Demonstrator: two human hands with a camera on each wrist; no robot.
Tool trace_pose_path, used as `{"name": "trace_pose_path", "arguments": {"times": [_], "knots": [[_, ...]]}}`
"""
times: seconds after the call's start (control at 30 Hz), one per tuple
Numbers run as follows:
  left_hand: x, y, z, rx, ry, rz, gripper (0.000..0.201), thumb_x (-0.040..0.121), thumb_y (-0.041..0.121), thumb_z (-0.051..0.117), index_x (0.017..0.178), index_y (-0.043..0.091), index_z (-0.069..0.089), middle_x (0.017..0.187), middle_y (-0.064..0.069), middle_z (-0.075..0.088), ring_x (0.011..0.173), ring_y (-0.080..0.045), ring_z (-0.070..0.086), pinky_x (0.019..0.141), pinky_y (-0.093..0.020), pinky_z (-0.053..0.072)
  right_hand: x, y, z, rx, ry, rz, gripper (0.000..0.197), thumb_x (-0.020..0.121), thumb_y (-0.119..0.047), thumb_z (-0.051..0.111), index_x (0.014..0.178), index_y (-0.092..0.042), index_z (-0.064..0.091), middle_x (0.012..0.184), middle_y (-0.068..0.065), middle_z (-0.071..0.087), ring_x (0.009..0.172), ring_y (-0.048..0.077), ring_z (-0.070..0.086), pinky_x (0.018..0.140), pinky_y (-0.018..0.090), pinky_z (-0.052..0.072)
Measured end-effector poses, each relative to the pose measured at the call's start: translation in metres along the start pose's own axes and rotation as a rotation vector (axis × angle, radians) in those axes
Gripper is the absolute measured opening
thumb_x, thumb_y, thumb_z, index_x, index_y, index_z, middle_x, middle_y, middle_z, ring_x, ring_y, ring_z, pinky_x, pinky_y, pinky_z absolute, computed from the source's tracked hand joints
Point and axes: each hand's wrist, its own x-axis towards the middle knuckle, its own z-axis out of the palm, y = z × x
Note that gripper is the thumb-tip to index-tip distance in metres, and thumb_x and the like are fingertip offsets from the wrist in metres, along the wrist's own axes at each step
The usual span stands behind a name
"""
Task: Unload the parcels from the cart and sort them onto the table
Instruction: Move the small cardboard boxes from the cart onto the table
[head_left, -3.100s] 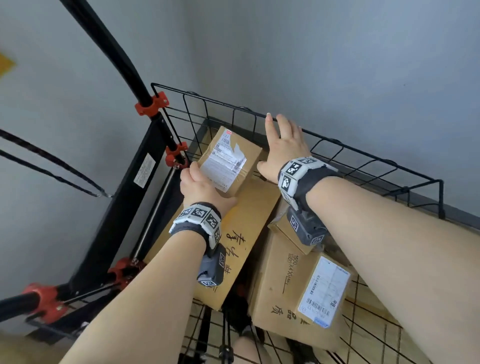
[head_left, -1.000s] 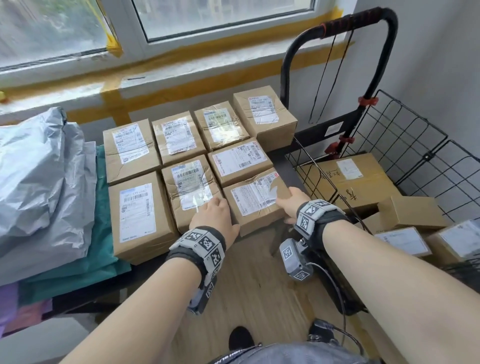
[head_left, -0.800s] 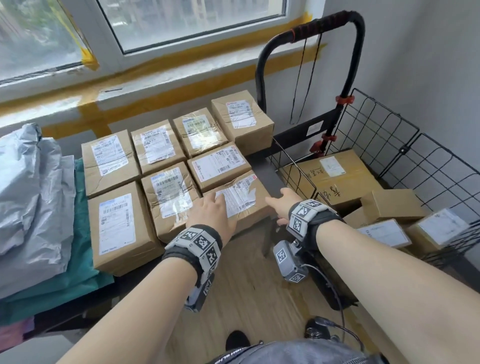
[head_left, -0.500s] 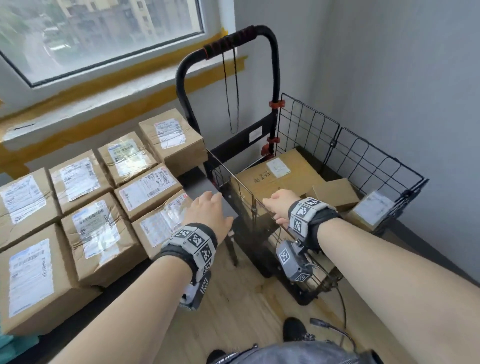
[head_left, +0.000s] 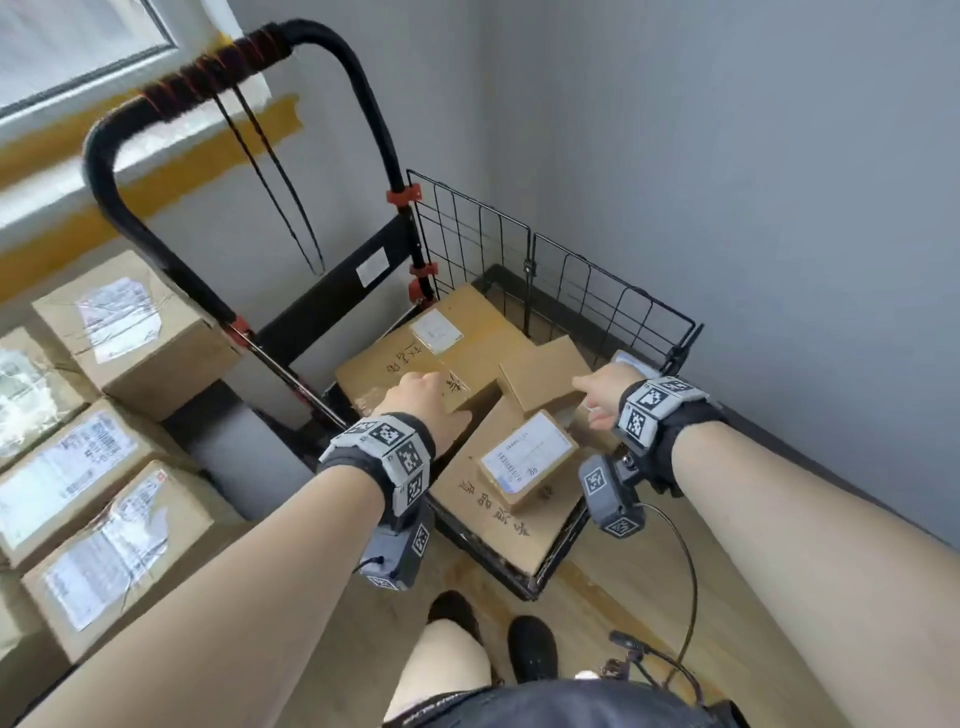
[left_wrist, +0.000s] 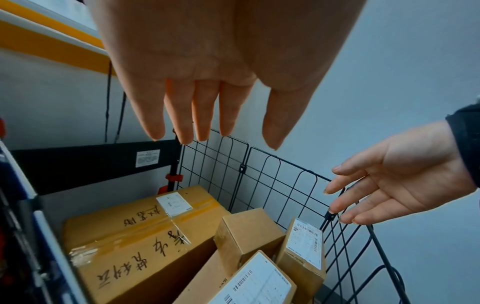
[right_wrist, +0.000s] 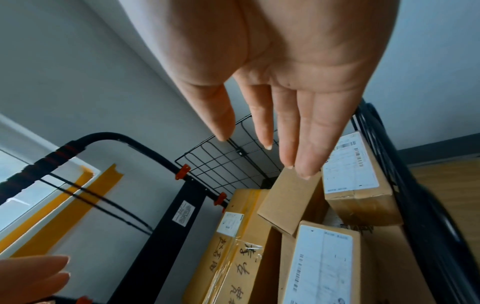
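Observation:
The black wire cart (head_left: 613, 291) holds several brown cardboard parcels. A large box with handwriting (head_left: 395, 353) lies at the cart's left, with a small plain box (head_left: 545, 382) leaning against it. In front of them a small labelled box (head_left: 524, 460) rests on another big box (head_left: 493, 519). My left hand (head_left: 431, 400) hovers over the handwritten box (left_wrist: 135, 236), fingers (left_wrist: 205, 115) straight and empty. My right hand (head_left: 597, 392) hangs open above the plain box (right_wrist: 291, 199), touching nothing. Under it a second labelled box (right_wrist: 355, 174) stands against the cart's right wire wall.
Sorted parcels (head_left: 130, 332) with labels sit in rows on the table at the left, the nearest one (head_left: 104, 561) by my left forearm. The cart's handle (head_left: 208, 88) arches up between table and basket. A grey wall stands behind, and wooden floor (head_left: 727, 597) and my shoes below.
Both hands left the parcel they set down on the table. They swung right, empty, and now hang over the cart's boxes. The view turned from table to cart.

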Motion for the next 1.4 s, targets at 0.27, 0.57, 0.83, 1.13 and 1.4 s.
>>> {"name": "trace_pose_path", "arguments": {"times": [0.27,0.57,0.83,1.13,1.4], "knots": [[0.070,0.010,0.021,-0.039,-0.229,0.007,0.045,0.093,0.033,0.053,0.132,0.012,0.045,0.126,-0.009,0.055,0.093,-0.021,0.055,0.066,-0.022,0.043,0.039,-0.014,0.009,-0.070,-0.016,0.101,0.037,0.090,-0.028,0.051,0.108,0.003,0.061,0.112,0.023,0.065,0.106,0.036,0.062,0.097,0.047,0.048],[0.132,0.000,0.071,-0.140,-0.435,-0.203,0.047,0.094,0.039,0.051,0.133,0.012,0.050,0.114,-0.005,0.059,0.091,-0.018,0.055,0.075,-0.026,0.044,0.098,-0.015,0.044,-0.394,-0.194,0.116,0.034,0.089,-0.035,0.049,0.080,-0.005,0.060,0.076,0.011,0.058,0.078,0.028,0.056,0.070,0.032,0.045],[0.160,0.003,0.112,-0.338,-0.466,-0.544,0.039,0.094,0.045,0.049,0.111,0.011,0.057,0.087,-0.004,0.054,0.085,-0.021,0.052,0.064,-0.030,0.043,0.152,-0.010,0.056,-0.587,-0.400,0.075,0.037,0.091,-0.040,0.048,0.075,-0.007,0.054,0.078,0.008,0.057,0.078,0.026,0.054,0.073,0.030,0.038],[0.152,0.020,0.161,-0.743,-0.430,-0.868,0.033,0.092,0.041,0.053,0.102,0.009,0.053,0.076,-0.005,0.056,0.082,-0.024,0.058,0.080,-0.036,0.051,0.169,0.009,0.065,-0.643,-0.526,0.071,0.041,0.089,-0.035,0.054,0.116,-0.004,0.058,0.097,0.010,0.056,0.086,0.025,0.052,0.075,0.026,0.037],[0.131,0.019,0.117,-0.806,-0.244,-0.842,0.059,0.089,0.045,0.054,0.138,0.014,0.042,0.125,-0.010,0.056,0.110,-0.026,0.056,0.085,-0.034,0.048,0.150,-0.017,0.061,-0.580,-0.504,0.020,0.053,0.085,-0.033,0.058,0.125,0.000,0.049,0.112,0.018,0.060,0.102,0.035,0.060,0.089,0.040,0.051]]}}
